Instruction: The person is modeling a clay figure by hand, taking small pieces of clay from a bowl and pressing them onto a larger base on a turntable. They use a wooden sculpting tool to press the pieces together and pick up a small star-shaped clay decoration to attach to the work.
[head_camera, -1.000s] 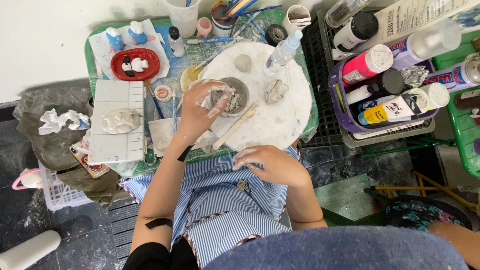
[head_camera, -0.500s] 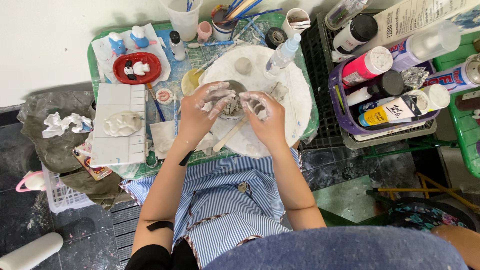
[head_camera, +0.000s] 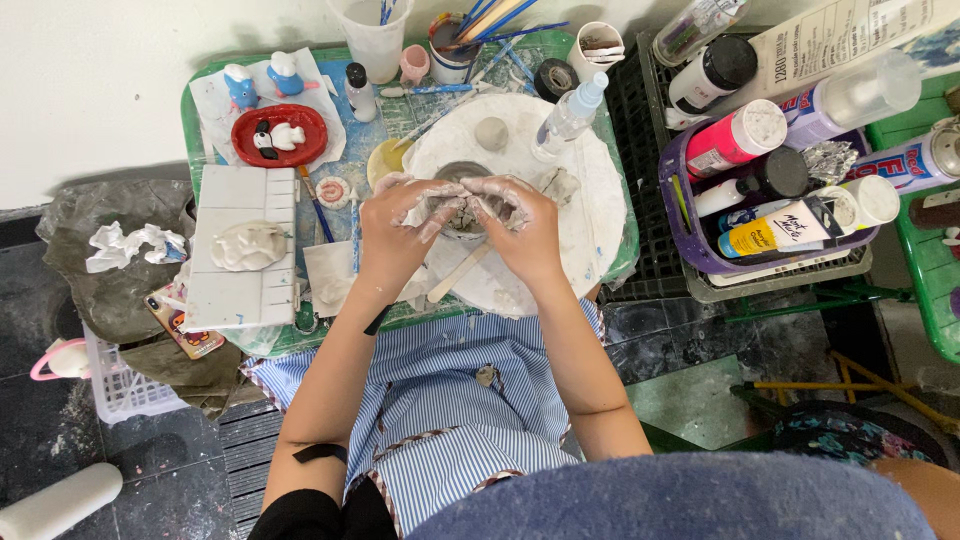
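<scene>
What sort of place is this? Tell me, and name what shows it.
Probably a craft or pottery workspace: both hands press grey clay on a white work board, beside paint bottles and a cup of brushes.

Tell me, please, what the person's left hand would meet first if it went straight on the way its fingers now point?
The left hand points across toward the grey clay piece it already touches; just past that it would likely meet the right hand on the other side.

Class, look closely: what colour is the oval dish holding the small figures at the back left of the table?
Red; the oval dish shows best in the head view.
</scene>
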